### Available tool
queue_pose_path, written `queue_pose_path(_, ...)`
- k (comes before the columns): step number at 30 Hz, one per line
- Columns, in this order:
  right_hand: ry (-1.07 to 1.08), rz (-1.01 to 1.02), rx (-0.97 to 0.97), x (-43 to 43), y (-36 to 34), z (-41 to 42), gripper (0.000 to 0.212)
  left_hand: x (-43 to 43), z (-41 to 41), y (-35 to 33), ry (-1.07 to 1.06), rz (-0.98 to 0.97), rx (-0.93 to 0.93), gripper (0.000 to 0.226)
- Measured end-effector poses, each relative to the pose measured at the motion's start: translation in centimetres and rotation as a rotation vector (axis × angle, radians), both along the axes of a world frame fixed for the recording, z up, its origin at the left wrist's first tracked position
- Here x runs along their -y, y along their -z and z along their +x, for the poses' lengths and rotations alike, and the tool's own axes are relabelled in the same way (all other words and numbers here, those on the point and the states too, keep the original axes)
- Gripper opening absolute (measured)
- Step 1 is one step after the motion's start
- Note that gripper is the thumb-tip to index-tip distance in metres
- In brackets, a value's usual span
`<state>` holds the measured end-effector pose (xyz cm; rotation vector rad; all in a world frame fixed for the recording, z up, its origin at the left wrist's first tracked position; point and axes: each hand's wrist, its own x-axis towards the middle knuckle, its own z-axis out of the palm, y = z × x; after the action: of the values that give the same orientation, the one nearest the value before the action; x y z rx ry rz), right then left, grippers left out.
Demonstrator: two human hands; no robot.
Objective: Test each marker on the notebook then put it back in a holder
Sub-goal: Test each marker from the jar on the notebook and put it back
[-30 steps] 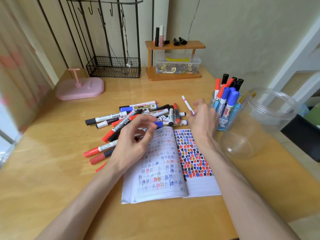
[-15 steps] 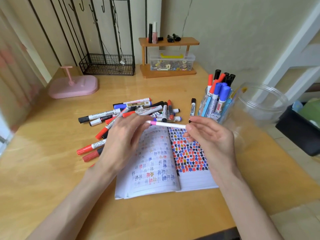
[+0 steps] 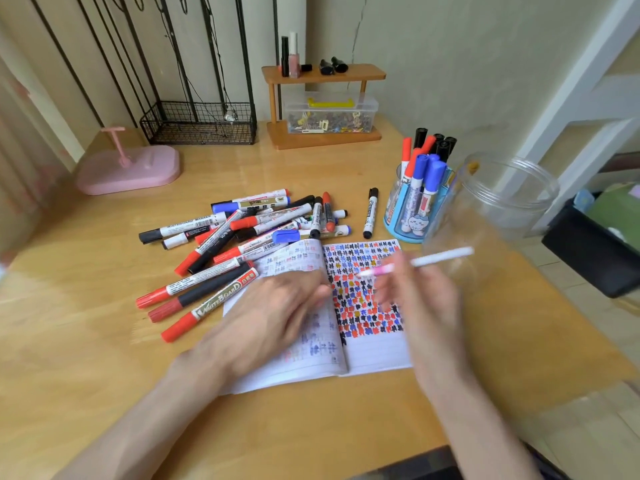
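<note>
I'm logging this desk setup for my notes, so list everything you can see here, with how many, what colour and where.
table: one, light wood.
notebook: one, white, marked pages, open at centre.
loose markers: uncountable pile, red, black, blue, left of notebook.
lone marker: one, black-capped, between pile and holder.
blue holder: one, upright markers inside, right rear.
clear jar: one, transparent, right of holder.
pink stand: one, far left.
wire basket: one, black, back left.
wooden shelf: one, brown, back centre.
thin pen: one, white and pink, in right hand.
left hand: over notebook's left page, blurred.
right hand: grips the thin pen.
</note>
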<state>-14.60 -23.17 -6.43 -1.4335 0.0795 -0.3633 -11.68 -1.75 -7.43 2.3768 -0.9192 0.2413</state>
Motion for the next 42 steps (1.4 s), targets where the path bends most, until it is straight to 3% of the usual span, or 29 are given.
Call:
queue_pose_path(3,0.117,-0.031,-0.012,3.8,-1.4,-0.2,0.032,-0.9,0.9,0.2,-0.043,-0.088,-0.073,0.031)
queue_pose_path(7,-0.073,-0.114,-0.082,3.7,-0.9,-1.2,0.03,0.9,0.8,0.6,0.045,-0.068,-0.059,0.025)
queue_pose_path(13,-0.141,-0.171,-0.193,3.9,1.6,-2.4,0.024,0.6,0.9,1.6,0.05,-0.116,-0.104,0.023)
queue_pose_path(19,-0.201,-0.211,-0.099,2.1,1.6,-2.5,0.028,0.5,1.4,2.0,0.149,-0.091,-0.16,0.026)
queue_pose_path(26,-0.228,-0.382,-0.044,1.1,4.2,-2.5,0.01,-0.2,1.5,1.7,0.187,-0.14,-0.284,0.011)
queue_pose_path(33,-0.189,-0.46,-0.017,1.1,4.7,-2.5,0.029,-0.3,1.3,1.8,0.159,-0.154,-0.285,0.015)
queue_pose_path(42,-0.198,-0.508,-0.009,1.0,4.6,-2.7,0.023,-0.3,1.4,1.9,0.16,-0.162,-0.318,0.016)
